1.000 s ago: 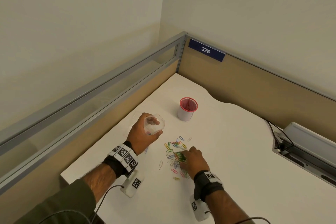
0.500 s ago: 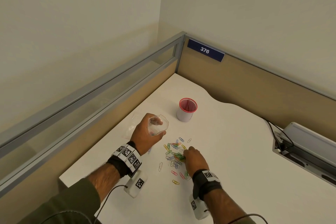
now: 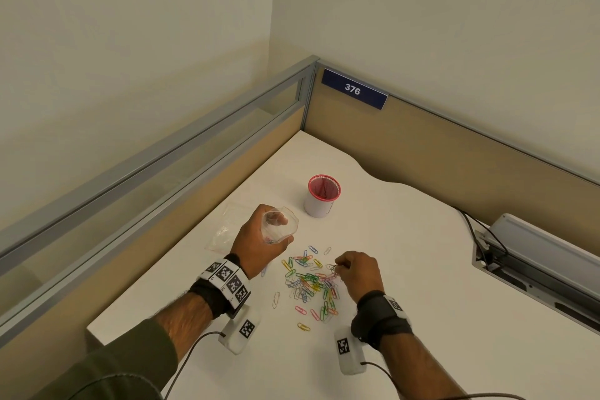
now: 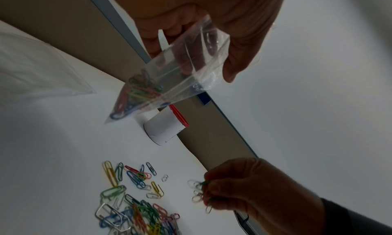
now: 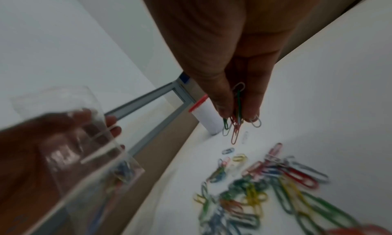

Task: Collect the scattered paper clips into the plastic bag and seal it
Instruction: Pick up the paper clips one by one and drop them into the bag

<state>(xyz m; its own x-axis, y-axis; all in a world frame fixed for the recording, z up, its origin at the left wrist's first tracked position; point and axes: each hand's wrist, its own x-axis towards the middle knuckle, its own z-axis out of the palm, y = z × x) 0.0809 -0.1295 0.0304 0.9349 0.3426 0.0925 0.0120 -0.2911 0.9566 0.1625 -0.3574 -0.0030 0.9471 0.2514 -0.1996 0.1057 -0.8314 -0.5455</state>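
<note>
Lifted off the pile of coloured paper clips [image 3: 310,282], the right hand [image 3: 357,273] now pinches several clips in its fingers [image 5: 222,104]. Beside that pile, the left hand [image 3: 259,243] grips the clear plastic bag [image 4: 169,81] open.

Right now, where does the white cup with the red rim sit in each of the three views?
Head: the white cup stands upper centre on the desk, beyond the paper clips.
Left wrist: mid-frame, tilted, just below the plastic bag.
Right wrist: centre, partly behind the right hand's fingers.
Shared landmark: the blue sign on the partition behind it.
</note>
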